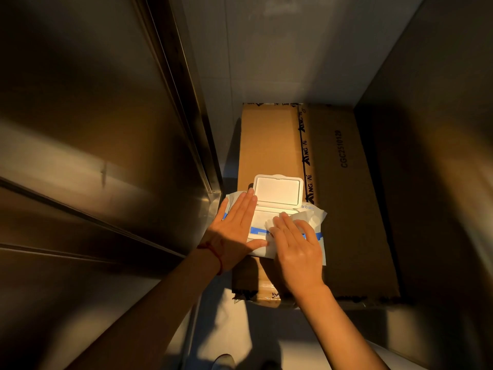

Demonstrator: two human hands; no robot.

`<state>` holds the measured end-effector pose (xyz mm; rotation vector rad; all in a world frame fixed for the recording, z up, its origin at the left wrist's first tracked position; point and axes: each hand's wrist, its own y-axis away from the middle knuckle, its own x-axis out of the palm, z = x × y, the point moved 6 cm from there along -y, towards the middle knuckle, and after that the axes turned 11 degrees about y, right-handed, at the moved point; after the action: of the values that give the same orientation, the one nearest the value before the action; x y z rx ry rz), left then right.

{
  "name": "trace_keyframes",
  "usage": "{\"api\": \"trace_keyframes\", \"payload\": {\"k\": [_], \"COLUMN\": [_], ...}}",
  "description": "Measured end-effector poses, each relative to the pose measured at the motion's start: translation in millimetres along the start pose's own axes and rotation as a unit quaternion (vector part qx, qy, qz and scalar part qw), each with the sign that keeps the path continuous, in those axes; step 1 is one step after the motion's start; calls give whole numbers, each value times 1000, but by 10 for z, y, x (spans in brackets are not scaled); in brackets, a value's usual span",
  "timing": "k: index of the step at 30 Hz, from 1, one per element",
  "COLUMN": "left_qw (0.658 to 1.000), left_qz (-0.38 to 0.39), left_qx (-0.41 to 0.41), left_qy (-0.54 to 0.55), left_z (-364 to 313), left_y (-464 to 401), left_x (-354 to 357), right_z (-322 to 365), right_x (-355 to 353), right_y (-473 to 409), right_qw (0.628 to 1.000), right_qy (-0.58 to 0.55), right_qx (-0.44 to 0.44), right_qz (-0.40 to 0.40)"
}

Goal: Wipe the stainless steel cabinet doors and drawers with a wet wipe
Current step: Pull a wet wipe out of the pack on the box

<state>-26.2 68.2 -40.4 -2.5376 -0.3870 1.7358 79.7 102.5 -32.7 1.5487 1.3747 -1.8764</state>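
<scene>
A white and blue wet wipe pack (257, 230) lies on a cardboard box (344, 198), its white flip lid (278, 190) standing open. My left hand (234, 231) lies flat on the pack's left side with straight fingers. My right hand (296, 241) is on a white wet wipe (310, 216) that sticks out of the pack's opening; whether its fingers pinch the wipe is hidden. The stainless steel cabinet doors (88, 145) fill the left side of the view.
Another steel panel (440, 161) rises on the right. A pale wall (280, 49) stands behind the box. The box sits in a narrow gap on a light floor (240, 329), and a shoe tip (223, 361) shows at the bottom edge.
</scene>
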Motion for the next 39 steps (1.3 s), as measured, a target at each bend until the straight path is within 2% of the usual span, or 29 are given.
{"api": "trace_keyframes", "payload": {"k": [4,8,16,20,22,26,32,39], "left_qw": [1000,999,995,996,993,976,971,979], "left_qz": [5,45,95,81,111,194,210,180], "left_qx": [5,-22,-15,-14,-35,-79,-93,-87], "left_qy": [10,17,30,25,7,-68,-65,-39], "left_z": [-10,42,53,66,74,247,258,258], "left_y": [-11,-6,-4,-24,-35,45,26,31], "left_x": [-22,19,114,130,161,363,371,353], "right_z": [-15,-42,-1,14,21,24,-8,4], "right_x": [-39,-71,-60,-36,-26,-38,-115,-282], "right_y": [27,86,79,60,50,63,39,62], "right_qw": [1000,1000,999,998,998,999,999,995], "right_qy": [-7,-7,30,43,49,40,9,-38], "right_qx": [4,6,13,28,27,20,15,13], "right_qz": [-14,-21,17,27,26,4,-32,-91]}}
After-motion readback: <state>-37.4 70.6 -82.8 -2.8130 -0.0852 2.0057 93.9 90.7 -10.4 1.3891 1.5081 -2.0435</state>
